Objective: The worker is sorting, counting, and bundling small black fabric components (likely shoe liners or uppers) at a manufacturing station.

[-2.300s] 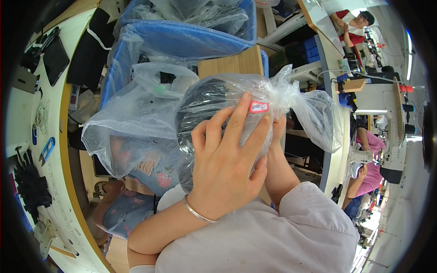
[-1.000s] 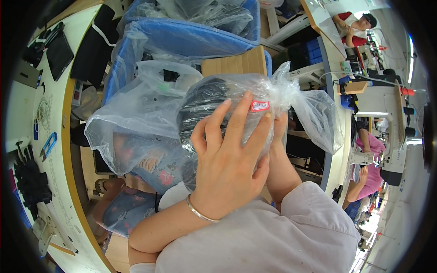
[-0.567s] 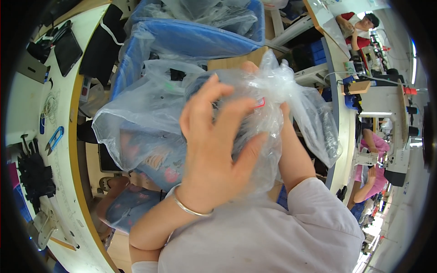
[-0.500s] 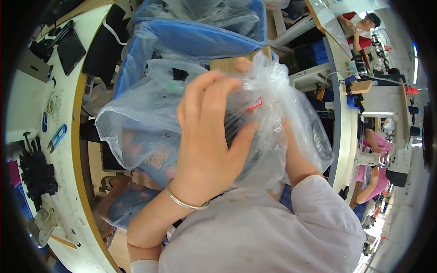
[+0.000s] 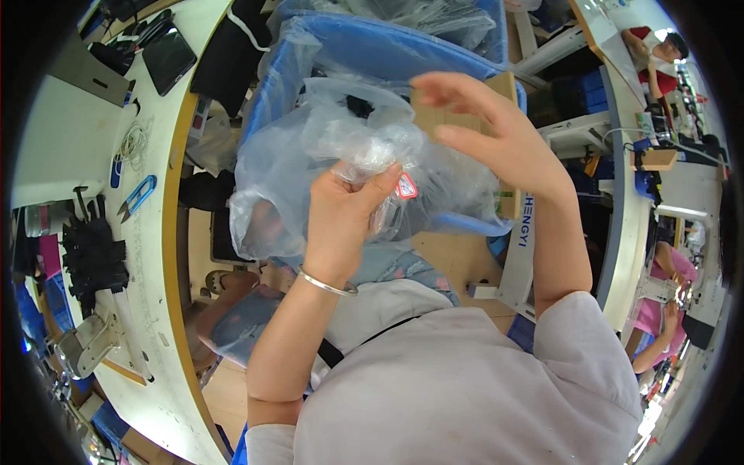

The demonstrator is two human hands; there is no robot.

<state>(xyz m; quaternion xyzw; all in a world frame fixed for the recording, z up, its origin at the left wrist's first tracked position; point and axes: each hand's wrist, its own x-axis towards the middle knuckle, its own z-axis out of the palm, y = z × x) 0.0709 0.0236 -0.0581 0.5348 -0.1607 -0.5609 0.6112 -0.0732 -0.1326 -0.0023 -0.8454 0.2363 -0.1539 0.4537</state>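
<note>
A clear plastic bag is bunched together in front of me, over a blue bin. My left hand, with a metal bangle at its wrist, is closed round the gathered part of the bag. Beside its thumb sits a small red-and-white label. To the right, my right hand is lifted off the bag, its thumb and fingers spread with nothing between them. Dark items show faintly near the bag; what they are I cannot tell.
On the left white table lie blue thread snips, a dark tablet-like device and a pile of black pieces. A second blue bin holds more plastic at the back. Cardboard stands in the nearer bin. Other people work at far right.
My left hand has gone from open fingers to gripping the gathered bag. My right hand, formerly behind the plastic, has come away to the right and opened. The view has shifted.
</note>
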